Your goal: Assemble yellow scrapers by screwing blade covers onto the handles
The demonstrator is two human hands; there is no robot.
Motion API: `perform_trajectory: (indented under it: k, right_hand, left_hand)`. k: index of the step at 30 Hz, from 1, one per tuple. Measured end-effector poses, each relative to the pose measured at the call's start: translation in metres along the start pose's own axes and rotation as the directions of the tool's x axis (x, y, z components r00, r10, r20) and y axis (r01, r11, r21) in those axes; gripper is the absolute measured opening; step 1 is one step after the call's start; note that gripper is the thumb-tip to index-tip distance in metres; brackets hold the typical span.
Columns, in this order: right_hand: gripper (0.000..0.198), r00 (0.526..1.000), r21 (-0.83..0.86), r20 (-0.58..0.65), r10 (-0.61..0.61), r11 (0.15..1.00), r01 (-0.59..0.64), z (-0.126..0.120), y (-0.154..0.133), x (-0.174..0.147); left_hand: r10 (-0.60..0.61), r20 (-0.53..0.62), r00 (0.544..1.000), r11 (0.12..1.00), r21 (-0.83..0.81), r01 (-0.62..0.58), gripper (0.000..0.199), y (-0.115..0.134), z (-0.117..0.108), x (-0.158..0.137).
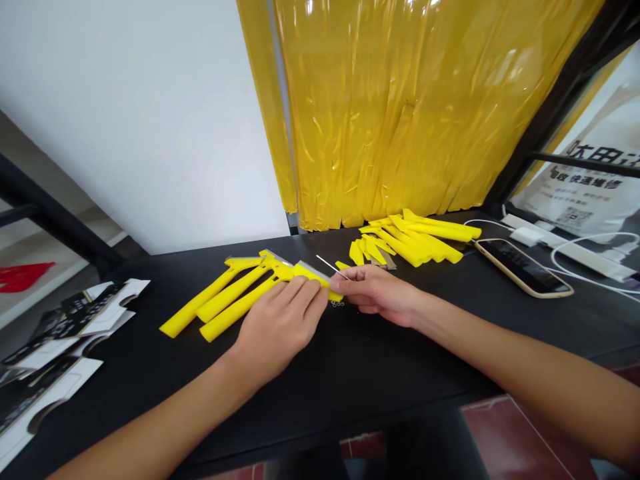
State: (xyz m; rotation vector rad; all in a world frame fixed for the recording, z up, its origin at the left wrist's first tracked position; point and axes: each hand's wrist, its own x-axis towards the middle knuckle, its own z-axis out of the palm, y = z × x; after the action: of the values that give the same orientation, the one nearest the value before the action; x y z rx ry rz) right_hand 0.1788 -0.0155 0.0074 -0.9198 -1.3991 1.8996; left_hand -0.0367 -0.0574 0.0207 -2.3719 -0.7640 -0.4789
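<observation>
My left hand is closed on a flat yellow piece with a grey edge, and its fingertips press along the near side. At the piece's right end, my right hand pinches a thin metal rod that points up and to the left. Its fingers also touch or nearly touch the yellow piece; I cannot tell which. Tiny rings lie just below the fingers. To the left, several long yellow parts with narrow, shaped ends lie side by side, partly behind my left hand.
More long yellow parts and small yellow pieces lie at the back right of the black table. Beside them are a phone and a white power strip with cables. Printed cards are stacked at left.
</observation>
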Motion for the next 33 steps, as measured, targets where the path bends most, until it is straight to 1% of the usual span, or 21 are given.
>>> perform_trajectory:
  k: [3,4,5,6,7,8,9,10,12,13,15,18,19,20,22,24,25,27,29,31,33]
  right_hand:
    - [0.034,0.999,-0.065,0.051,0.001,0.998,0.002,0.0,-0.003,0.0]
    - [0.035,0.999,-0.114,0.035,-0.029,0.993,0.033,-0.002,-0.004,0.0]
    - [0.036,0.995,-0.193,-0.017,-0.096,0.977,0.091,-0.005,-0.005,0.002]
    - [0.037,0.976,-0.311,-0.091,-0.196,0.937,0.159,-0.008,-0.005,0.003]
    - [0.037,0.937,-0.454,-0.156,-0.312,0.866,0.212,-0.013,-0.006,0.005]
    - [0.035,0.884,-0.598,-0.194,-0.425,0.766,0.237,-0.019,-0.005,0.008]
    - [0.032,0.854,-0.715,-0.186,-0.487,0.663,0.222,-0.025,-0.005,0.01]
    - [0.03,0.859,-0.784,-0.148,-0.489,0.587,0.199,-0.03,-0.004,0.012]
    - [0.026,0.901,-0.856,-0.074,-0.427,0.49,0.162,-0.04,-0.002,0.016]
    - [0.025,0.919,-0.879,-0.046,-0.393,0.453,0.149,-0.043,0.0,0.017]
    - [0.024,0.935,-0.916,-0.016,-0.354,0.381,0.129,-0.046,0.002,0.019]
    - [0.021,0.935,-0.947,0.012,-0.354,0.295,0.124,-0.044,0.004,0.02]
    - [0.02,0.934,-0.953,0.016,-0.358,0.278,0.122,-0.043,0.004,0.02]
    - [0.019,0.933,-0.956,0.017,-0.36,0.267,0.121,-0.042,0.004,0.02]
    - [0.017,0.932,-0.956,0.013,-0.363,0.267,0.118,-0.04,0.005,0.021]
    - [0.016,0.929,-0.953,0.008,-0.37,0.279,0.12,-0.038,0.007,0.022]
    - [0.015,0.927,-0.952,0.008,-0.375,0.281,0.121,-0.037,0.008,0.022]
    - [0.015,0.922,-0.957,0.004,-0.386,0.265,0.115,-0.036,0.01,0.023]
    - [0.014,0.914,-0.968,0.013,-0.406,0.225,0.114,-0.036,0.009,0.023]
    - [0.013,0.901,-0.976,0.037,-0.433,0.179,0.126,-0.039,0.005,0.021]
    - [0.014,0.875,-0.978,0.048,-0.482,0.157,0.14,-0.042,-0.001,0.016]
  left_hand:
    - [-0.049,0.083,0.995,0.996,-0.069,0.055,0.028,-0.002,-0.001,-0.003]
    - [-0.067,0.094,0.993,0.994,-0.08,0.075,0.028,-0.003,-0.001,-0.005]
    - [-0.09,0.086,0.992,0.992,-0.086,0.097,0.026,-0.006,-0.001,-0.006]
    - [-0.118,0.065,0.991,0.988,-0.091,0.123,0.024,-0.009,0.0,-0.008]
    - [-0.152,0.033,0.988,0.983,-0.099,0.155,0.022,-0.012,0.001,-0.009]
    - [-0.197,-0.009,0.98,0.974,-0.114,0.195,0.018,-0.016,0.001,-0.009]
    - [-0.248,-0.048,0.968,0.961,-0.141,0.239,0.015,-0.019,0.002,-0.009]
    - [-0.306,-0.086,0.948,0.94,-0.184,0.287,0.012,-0.022,0.003,-0.009]
    - [-0.435,-0.124,0.892,0.869,-0.318,0.38,0.006,-0.027,0.004,-0.005]
    - [-0.503,-0.122,0.855,0.816,-0.393,0.424,0.003,-0.029,0.005,-0.003]
    - [-0.625,-0.079,0.777,0.689,-0.523,0.502,0.009,-0.032,0.006,0.001]
    - [-0.749,0.014,0.662,0.49,-0.66,0.569,0.015,-0.038,0.01,0.005]
    - [-0.779,0.06,0.624,0.402,-0.716,0.571,0.017,-0.039,0.012,0.006]
    - [-0.801,0.131,0.584,0.284,-0.776,0.564,0.02,-0.041,0.014,0.006]
    - [-0.797,0.323,0.51,0.004,-0.842,0.54,0.027,-0.042,0.019,0.007]
    - [-0.733,0.497,0.464,-0.242,-0.829,0.504,0.033,-0.042,0.024,0.007]
    - [-0.697,0.557,0.452,-0.33,-0.809,0.487,0.034,-0.041,0.027,0.007]
    - [-0.649,0.626,0.433,-0.446,-0.774,0.45,0.034,-0.041,0.034,0.006]
    - [-0.621,0.666,0.413,-0.514,-0.744,0.427,0.032,-0.042,0.04,0.004]
    - [-0.604,0.686,0.406,-0.542,-0.727,0.422,0.031,-0.044,0.046,0.002]
    - [-0.581,0.696,0.421,-0.544,-0.717,0.436,0.032,-0.045,0.048,0.001]
